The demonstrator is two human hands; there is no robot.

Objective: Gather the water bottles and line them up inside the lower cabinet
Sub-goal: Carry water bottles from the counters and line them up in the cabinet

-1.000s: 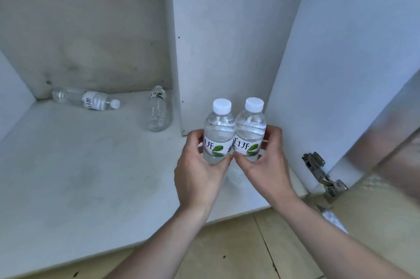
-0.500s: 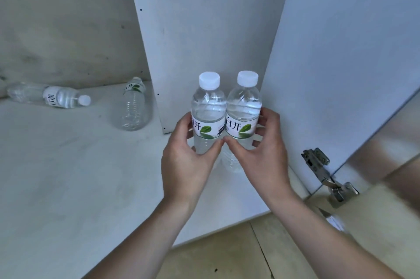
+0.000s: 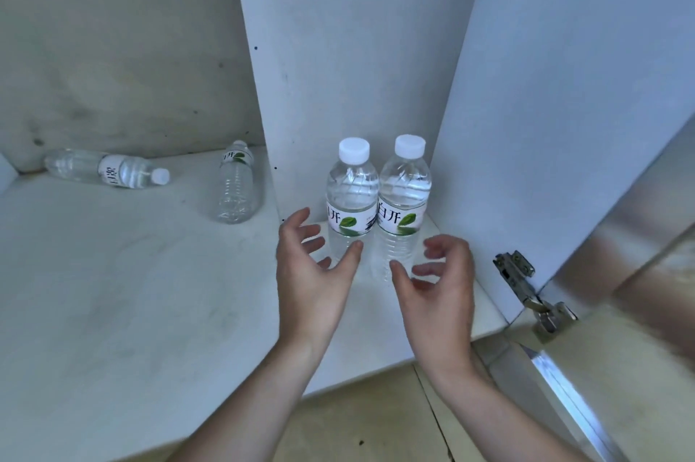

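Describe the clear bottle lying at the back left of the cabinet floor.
The clear plastic water bottle with a white cap lies on its side on the white cabinet floor, close to the stained back wall, cap pointing right. It looks filled with water. A white label with dark characters wraps its middle. Neither hand touches it.

Single head-worn wide-angle view, looking forward and down into the lower cabinet (image 3: 131,292) from close range, its front edge near bottom of frame.
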